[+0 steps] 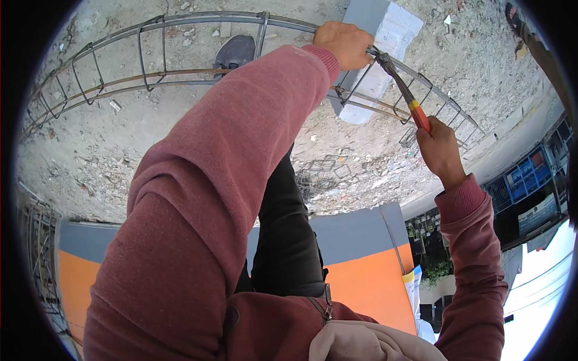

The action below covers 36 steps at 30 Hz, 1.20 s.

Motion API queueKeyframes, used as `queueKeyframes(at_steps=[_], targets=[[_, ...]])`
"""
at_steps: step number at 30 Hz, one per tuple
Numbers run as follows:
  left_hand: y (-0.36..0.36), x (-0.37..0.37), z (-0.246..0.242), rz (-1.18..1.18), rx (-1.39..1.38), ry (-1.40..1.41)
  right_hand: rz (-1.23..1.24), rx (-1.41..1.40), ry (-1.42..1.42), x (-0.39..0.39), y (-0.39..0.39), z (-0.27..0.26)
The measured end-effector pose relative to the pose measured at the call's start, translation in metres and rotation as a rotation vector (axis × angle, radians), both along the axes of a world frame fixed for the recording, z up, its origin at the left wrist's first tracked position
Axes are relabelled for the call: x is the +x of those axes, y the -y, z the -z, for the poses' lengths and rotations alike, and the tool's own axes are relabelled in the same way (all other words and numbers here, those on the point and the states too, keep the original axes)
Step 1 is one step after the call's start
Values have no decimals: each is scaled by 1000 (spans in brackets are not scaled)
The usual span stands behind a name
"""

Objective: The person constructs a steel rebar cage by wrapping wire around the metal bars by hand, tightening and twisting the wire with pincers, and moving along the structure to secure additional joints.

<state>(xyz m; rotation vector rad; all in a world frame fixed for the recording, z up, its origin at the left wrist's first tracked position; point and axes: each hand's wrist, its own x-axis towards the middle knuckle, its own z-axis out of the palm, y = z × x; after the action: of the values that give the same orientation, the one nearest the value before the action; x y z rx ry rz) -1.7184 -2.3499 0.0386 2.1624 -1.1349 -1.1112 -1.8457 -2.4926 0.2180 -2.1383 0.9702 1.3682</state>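
Observation:
My left hand [345, 45] is closed around the upper bars of a long rebar cage [194, 19], at a point near a stirrup. In my right hand [437, 149] are end-cutting pincers [407, 95] with an orange-red handle and a yellow band. Their dark jaws meet the cage's upper bar at a stirrup corner, just right of my left fingers. Whether tie wire sits in the jaws is too small to tell. Square stirrups cross the cage along its length. Part of its lower bars is hidden behind my left sleeve.
A grey-and-white block [399, 34] stands under the cage. Loose wire stirrups [329, 169] lie heaped on rubble-strewn ground. A dark shoe [235, 52] shows by the cage. Another person's leg [539, 54] is at the upper right. Behind me is a grey-and-orange wall [365, 284].

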Motion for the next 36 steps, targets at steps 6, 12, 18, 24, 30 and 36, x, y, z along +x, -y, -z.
queueKeyframes(at_steps=[6, 12, 18, 24, 30, 36], targets=[[3, -7, -19, 21, -33, 90, 1129, 793, -534, 37, 68, 5], [63, -55, -67, -3, -331, -141, -48, 227, -318, 69, 44, -9], [87, -53, -76, -65, -272, -238, -668, -127, 116, 40, 76, -10], [88, -69, -86, -88, -393, -144, -128, 70, -476, 78, 81, -16], [98, -49, -71, -86, -435, -282, -732, -240, 78, 51, 76, -1], [84, -84, -98, 59, -450, 105, 652, 364, -695, 36, 66, -7]])
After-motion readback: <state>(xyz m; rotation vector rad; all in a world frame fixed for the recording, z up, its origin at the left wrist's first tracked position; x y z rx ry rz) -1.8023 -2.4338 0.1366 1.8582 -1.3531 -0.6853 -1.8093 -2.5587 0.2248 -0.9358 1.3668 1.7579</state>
